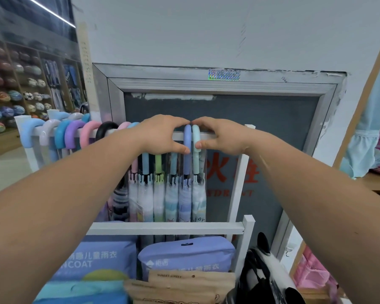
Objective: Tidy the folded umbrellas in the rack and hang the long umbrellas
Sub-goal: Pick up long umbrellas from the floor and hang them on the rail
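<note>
Setting: shop corner, grey panel (272,119) behind a white rack (237,183), centre frame.
Long umbrellas: periwinkle handle (187,137) and mint handle (196,137) hooked side by side over the top rail (219,135), centre.
Left hand (162,133): pinches the periwinkle handle, fingers over, thumb under.
Right hand (222,137): pinches the mint handle likewise.
Left of frame: more hooked handles (70,132) along the rail.
Bottom: raincoat packs (184,255).

Bright, even, cool indoor light with only faint soft shadows. A ceiling light strip (51,11) glares far up-left of the left hand (162,134). The brown paper bags (180,286) below both hands are smeared; wide-angle bending bows the wooden shelf post (364,99) right of the right hand (222,137).
</note>
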Demonstrator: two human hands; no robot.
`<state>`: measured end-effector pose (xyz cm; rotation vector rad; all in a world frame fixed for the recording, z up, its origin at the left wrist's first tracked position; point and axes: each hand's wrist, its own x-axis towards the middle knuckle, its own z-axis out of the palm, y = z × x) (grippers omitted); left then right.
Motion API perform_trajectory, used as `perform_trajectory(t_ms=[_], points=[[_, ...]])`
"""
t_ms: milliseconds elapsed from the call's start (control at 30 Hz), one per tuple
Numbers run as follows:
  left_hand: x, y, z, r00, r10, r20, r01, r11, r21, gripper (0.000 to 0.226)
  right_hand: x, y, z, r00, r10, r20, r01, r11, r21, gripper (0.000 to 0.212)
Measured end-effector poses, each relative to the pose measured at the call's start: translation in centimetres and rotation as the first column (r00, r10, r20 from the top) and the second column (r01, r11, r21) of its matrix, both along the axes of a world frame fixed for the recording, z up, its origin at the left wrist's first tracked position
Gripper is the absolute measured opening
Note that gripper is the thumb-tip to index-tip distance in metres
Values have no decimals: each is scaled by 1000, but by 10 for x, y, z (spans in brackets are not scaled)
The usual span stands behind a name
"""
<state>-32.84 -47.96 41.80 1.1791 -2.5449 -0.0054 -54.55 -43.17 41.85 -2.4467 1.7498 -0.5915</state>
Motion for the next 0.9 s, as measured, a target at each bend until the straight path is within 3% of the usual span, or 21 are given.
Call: perform_trajectory(t_ms=[167,367,600,900], points=[[5,2,-10,1000,-4,-22,3,998,-70,106,-1,20,-9,989,-104,-103,91,988,-123,79],[-5,30,-16,998,-27,-55,15,978,-209,106,-15,71,-17,915,-341,-216,267,913,-309,74],[-59,95,-20,986,-160,-44,142,954,-264,97,-62,160,-39,875,-451,-175,402,879,-256,73],[-194,249,-73,944,-328,42,330,926,-182,87,-192,353,-100,774,-611,-167,600,792,-116,73]])
